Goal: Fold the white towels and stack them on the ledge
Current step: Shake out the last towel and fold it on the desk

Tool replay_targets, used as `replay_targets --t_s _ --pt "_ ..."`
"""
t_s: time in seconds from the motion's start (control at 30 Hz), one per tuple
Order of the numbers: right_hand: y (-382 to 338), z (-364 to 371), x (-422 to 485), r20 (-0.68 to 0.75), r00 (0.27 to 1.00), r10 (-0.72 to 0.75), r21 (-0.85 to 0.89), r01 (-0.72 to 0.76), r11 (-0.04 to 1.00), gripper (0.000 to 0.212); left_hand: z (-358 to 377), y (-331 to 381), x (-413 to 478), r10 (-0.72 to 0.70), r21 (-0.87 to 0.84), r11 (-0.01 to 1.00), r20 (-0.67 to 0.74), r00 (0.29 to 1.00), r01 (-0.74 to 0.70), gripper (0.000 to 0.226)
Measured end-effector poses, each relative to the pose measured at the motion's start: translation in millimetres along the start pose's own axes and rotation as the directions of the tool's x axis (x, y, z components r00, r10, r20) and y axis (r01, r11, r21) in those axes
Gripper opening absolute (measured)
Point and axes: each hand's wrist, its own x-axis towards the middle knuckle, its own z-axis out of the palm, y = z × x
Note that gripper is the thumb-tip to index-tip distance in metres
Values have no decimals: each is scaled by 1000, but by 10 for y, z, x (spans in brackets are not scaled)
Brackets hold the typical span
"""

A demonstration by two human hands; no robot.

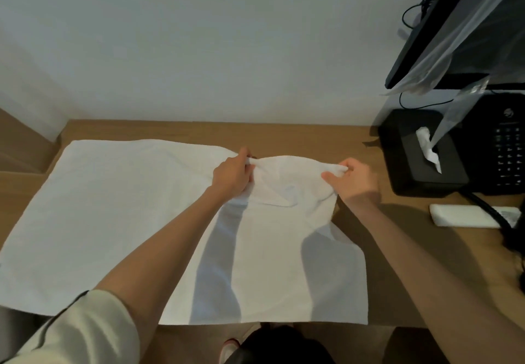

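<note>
A large white towel [113,215] lies spread over the wooden ledge [284,132], reaching from the far left to past the middle. Its far right part is raised off the wood. My left hand [231,174] pinches the towel's far edge near the middle. My right hand [353,177] pinches the far right corner, bunched between thumb and fingers. The strip of towel between the two hands sags in a soft fold. My forearms cast shadows on the flat near part of the towel.
A black tissue box [409,147] with a white tissue sticking out stands at the right, a black phone [505,142] beside it. A white remote [466,215] lies nearer me, crossed by a black cable. A plastic-covered screen [454,22] hangs above. The wall is behind.
</note>
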Motion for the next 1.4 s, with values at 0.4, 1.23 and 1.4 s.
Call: replay_targets --t_s 0.4,1.23,1.4 --pt "-106 -1 557 -59 998 -13 -22 11 1000 45 217 295 199 82 -231 969 -46 996 -90 52" --pt "233 709 715 149 964 -220 -552 266 791 57 462 17 -10 -117 134 984 15 993 114 59" --pt "14 952 -15 167 949 -267 -559 314 768 59 578 132 -411 -17 129 991 -68 998 26 55"
